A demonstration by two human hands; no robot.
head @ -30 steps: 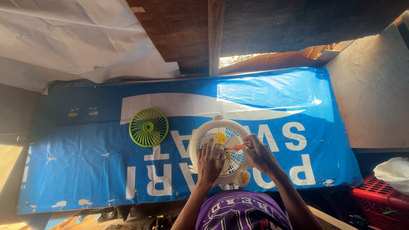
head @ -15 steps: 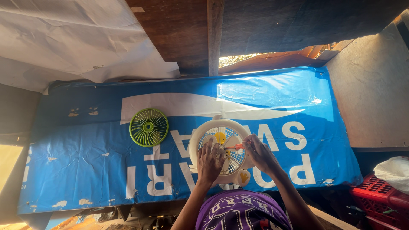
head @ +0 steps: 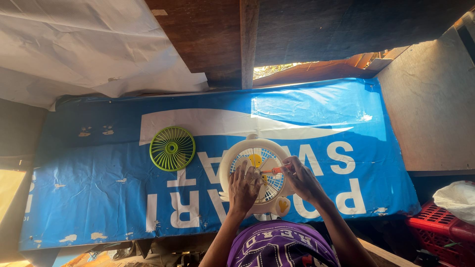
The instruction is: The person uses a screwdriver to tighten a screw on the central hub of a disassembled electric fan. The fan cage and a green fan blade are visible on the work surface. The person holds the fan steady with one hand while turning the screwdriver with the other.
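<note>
Head view: a small cream fan (head: 257, 175) lies flat, near the front edge of the table (head: 99, 198) with its blue printed sheet. The right hand (head: 302, 180) has its grip closed on an orange-handled screwdriver (head: 273, 171), tip at the fan's centre. The left hand (head: 243, 187) presses flat on the housing, grip loose. A firm left hand and upright tool should stop slipping (green grille (head: 172, 148) well aside)
</note>
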